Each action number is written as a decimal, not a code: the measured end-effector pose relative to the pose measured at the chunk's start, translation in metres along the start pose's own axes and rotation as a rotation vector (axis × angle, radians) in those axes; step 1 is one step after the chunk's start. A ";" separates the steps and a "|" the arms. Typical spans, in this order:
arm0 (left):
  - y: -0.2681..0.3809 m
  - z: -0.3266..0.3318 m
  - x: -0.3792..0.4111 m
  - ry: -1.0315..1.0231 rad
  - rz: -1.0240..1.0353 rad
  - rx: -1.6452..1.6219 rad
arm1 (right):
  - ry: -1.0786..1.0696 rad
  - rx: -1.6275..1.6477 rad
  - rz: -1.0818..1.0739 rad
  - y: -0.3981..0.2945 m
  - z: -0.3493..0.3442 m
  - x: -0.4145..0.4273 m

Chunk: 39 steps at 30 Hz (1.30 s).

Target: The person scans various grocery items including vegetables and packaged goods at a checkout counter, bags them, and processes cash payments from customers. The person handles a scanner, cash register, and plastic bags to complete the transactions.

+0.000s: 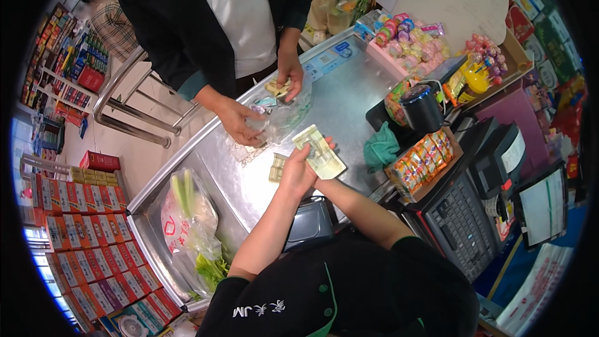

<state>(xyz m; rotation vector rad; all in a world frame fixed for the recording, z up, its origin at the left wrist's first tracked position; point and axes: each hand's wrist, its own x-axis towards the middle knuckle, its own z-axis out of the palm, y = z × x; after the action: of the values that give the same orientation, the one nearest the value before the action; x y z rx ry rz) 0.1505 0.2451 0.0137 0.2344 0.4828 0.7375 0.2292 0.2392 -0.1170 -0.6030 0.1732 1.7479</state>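
My left hand [299, 171] grips a pale yellow-green banknote [323, 154], its thumb on top. Fingertips show past the note's far right edge; whose hand they belong to is unclear. My right hand [319, 184] is mostly hidden behind the note and my left hand, with its wrist crossing close beneath. Beside my left wrist, a creased banknote [277, 167] lies on the metal counter [348, 89]. Across from me, another person's hands [241, 121] handle a clear plastic bag [292, 114] and some folded notes [277, 88].
Bagged vegetables [189, 215] lie in the counter's left trough. To the right are a green cloth [381, 147], a box of wrapped snacks [423, 161], a black scanner [421, 107] and a keyboard [461, 224]. Candies fill a pink box [386, 61]. A steel railing [133, 110] stands beyond the counter.
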 end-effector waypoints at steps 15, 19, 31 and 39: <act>-0.006 -0.023 0.009 0.123 0.058 0.232 | -0.027 -0.704 -0.339 -0.057 0.006 -0.024; -0.006 -0.022 0.010 0.248 0.063 0.253 | 0.129 -0.746 -0.477 -0.073 0.029 -0.044; -0.007 -0.038 0.016 0.211 0.000 0.201 | 0.350 -1.368 -0.868 -0.061 0.058 -0.062; 0.001 -0.026 0.009 0.328 0.243 0.141 | 0.098 -0.956 -0.420 -0.084 0.058 -0.054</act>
<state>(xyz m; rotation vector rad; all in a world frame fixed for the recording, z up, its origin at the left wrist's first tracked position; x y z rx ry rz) 0.1426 0.2528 -0.0120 0.3092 0.8299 0.9867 0.2991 0.2399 -0.0249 -1.2999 -0.7187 1.3132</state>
